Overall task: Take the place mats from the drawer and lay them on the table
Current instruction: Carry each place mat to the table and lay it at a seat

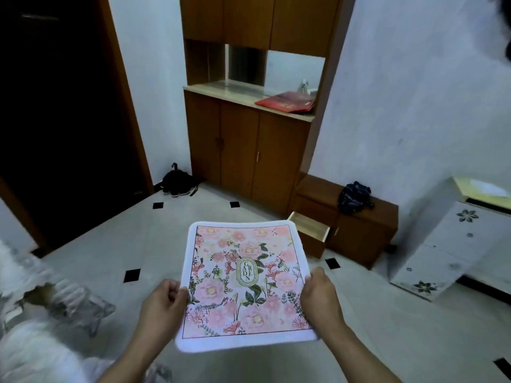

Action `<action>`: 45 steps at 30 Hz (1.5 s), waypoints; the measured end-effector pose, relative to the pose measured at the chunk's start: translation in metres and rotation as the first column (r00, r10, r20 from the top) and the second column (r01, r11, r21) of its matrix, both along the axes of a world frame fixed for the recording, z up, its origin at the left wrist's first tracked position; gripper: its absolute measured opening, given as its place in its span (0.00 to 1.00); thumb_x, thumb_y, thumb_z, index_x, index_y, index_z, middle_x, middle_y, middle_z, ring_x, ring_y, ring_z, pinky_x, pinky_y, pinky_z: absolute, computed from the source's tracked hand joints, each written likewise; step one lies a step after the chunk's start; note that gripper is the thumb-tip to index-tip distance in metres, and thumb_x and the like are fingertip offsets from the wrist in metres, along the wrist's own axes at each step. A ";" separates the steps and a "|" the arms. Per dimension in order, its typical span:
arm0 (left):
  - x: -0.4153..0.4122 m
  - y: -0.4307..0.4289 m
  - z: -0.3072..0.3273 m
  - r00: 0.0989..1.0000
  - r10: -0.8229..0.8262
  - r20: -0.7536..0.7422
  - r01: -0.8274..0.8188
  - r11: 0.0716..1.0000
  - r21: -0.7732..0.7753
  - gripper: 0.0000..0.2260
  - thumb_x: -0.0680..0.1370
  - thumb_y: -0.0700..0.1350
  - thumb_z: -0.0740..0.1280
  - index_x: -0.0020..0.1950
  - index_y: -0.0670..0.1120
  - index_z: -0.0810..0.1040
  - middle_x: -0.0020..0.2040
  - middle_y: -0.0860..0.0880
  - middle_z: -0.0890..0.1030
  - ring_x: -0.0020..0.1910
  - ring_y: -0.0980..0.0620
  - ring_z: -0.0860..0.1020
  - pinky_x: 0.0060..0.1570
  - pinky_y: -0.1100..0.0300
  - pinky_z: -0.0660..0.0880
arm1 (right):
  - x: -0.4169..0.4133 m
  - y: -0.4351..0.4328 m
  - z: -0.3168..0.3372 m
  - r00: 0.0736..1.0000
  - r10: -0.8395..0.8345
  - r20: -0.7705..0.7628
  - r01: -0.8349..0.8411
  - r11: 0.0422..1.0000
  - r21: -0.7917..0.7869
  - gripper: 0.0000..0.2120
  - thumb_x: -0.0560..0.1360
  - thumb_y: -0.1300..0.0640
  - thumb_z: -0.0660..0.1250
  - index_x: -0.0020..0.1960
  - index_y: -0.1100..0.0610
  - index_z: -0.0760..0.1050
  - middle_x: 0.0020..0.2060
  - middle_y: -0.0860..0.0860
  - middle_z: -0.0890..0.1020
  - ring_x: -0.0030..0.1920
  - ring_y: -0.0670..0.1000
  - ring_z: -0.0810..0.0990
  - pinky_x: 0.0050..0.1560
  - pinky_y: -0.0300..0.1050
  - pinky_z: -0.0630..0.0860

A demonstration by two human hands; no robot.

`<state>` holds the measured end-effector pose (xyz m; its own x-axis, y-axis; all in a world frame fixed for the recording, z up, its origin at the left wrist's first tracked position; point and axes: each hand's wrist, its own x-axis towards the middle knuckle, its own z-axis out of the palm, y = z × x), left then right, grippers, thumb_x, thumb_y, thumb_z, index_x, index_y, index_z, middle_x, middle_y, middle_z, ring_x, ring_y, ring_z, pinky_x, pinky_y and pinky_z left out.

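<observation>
Place mat (243, 283) is out of the drawer (309, 230), held flat in the air over the tiled floor (110, 244), well clear of any surface. Left hand (163, 302) pinches its left edge, right hand (318, 294) pinches its right edge; thumbs on top, other fingers hidden under the mat. Whether it's one mat or a stack, can't tell.

Step in hand looks like carry to table. Keep both edges pinched and the mat level so it doesn't sag or slip.

No table clearly in view; blurred patterned cloth at left may be one.

Drawer hangs open at the low bench's (359, 225) left end, a trip risk. White cabinet (442, 244) stands right.
</observation>
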<state>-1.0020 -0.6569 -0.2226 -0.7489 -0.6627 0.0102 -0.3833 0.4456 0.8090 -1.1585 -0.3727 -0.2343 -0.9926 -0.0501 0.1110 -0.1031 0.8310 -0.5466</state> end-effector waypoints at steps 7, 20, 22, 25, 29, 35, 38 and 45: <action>-0.090 -0.057 -0.013 0.972 0.234 0.027 -0.234 0.972 -0.006 0.08 0.75 0.46 0.65 0.36 0.47 0.73 0.30 0.48 0.79 0.30 0.51 0.76 0.31 0.56 0.71 | -0.138 -0.094 -0.012 0.971 0.240 -0.009 -0.240 0.971 0.009 0.06 0.80 0.56 0.56 0.46 0.56 0.66 0.39 0.55 0.77 0.34 0.51 0.73 0.30 0.43 0.63; -0.069 -0.162 -0.005 0.646 0.763 -0.018 -0.763 0.646 0.018 0.08 0.76 0.50 0.64 0.38 0.49 0.71 0.30 0.53 0.78 0.28 0.60 0.74 0.25 0.66 0.68 | -0.234 -0.400 -0.009 0.576 0.817 0.015 -0.814 0.575 -0.074 0.07 0.79 0.62 0.58 0.43 0.62 0.66 0.35 0.60 0.77 0.33 0.59 0.74 0.32 0.46 0.65; -0.063 -0.192 -0.008 0.580 0.815 -0.010 -0.815 0.580 0.003 0.09 0.76 0.51 0.64 0.37 0.50 0.71 0.30 0.53 0.77 0.29 0.61 0.74 0.26 0.65 0.67 | -0.228 -0.448 -0.010 0.523 0.852 0.004 -0.849 0.522 -0.082 0.06 0.79 0.63 0.59 0.43 0.62 0.66 0.34 0.61 0.76 0.33 0.60 0.74 0.32 0.46 0.64; -0.062 -0.246 -0.013 0.508 0.861 -0.039 -0.862 0.507 -0.024 0.11 0.76 0.49 0.65 0.36 0.50 0.70 0.29 0.53 0.77 0.29 0.62 0.74 0.27 0.62 0.66 | -0.226 -0.517 -0.010 0.468 0.883 -0.016 -0.880 0.465 -0.093 0.07 0.79 0.63 0.59 0.42 0.61 0.66 0.33 0.58 0.75 0.31 0.57 0.72 0.28 0.44 0.61; -0.070 -0.316 -0.016 0.476 0.878 -0.047 -0.878 0.478 0.025 0.11 0.77 0.49 0.66 0.35 0.50 0.69 0.29 0.54 0.76 0.28 0.60 0.71 0.30 0.56 0.69 | -0.238 -0.602 -0.007 0.440 0.898 0.025 -0.893 0.440 -0.096 0.07 0.79 0.62 0.58 0.43 0.60 0.65 0.33 0.56 0.74 0.30 0.54 0.71 0.27 0.43 0.60; -0.077 -0.417 -0.002 0.449 0.893 -0.040 -0.893 0.450 0.015 0.12 0.78 0.49 0.65 0.36 0.49 0.69 0.29 0.52 0.75 0.27 0.58 0.71 0.29 0.57 0.68 | -0.240 -0.730 0.001 0.357 0.934 0.007 -0.932 0.356 -0.070 0.07 0.80 0.62 0.58 0.43 0.63 0.66 0.33 0.59 0.75 0.31 0.58 0.74 0.29 0.46 0.64; -0.063 -0.455 -0.003 0.369 0.929 -0.036 -0.928 0.371 0.037 0.11 0.79 0.49 0.64 0.38 0.50 0.70 0.31 0.54 0.79 0.27 0.61 0.76 0.24 0.67 0.68 | -0.221 -0.799 -0.003 0.251 0.967 0.036 -0.964 0.253 -0.084 0.08 0.81 0.60 0.57 0.43 0.61 0.65 0.33 0.56 0.74 0.32 0.55 0.73 0.29 0.46 0.64; -0.015 -0.507 -0.017 -0.076 0.997 -0.010 -0.997 -0.076 0.010 0.09 0.78 0.54 0.63 0.39 0.54 0.72 0.33 0.52 0.80 0.29 0.63 0.76 0.24 0.64 0.68 | -0.119 -0.984 -0.003 -0.215 0.976 -0.025 -0.972 -0.216 -0.094 0.09 0.81 0.57 0.55 0.46 0.61 0.67 0.36 0.56 0.75 0.34 0.54 0.74 0.29 0.44 0.63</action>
<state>-1.0171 -1.1643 -0.2398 0.7178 -0.6962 0.0107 -0.4076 -0.4077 0.8171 -1.2772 -1.3566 -0.2369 0.2511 -0.9578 0.1399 -0.7325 -0.2825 -0.6194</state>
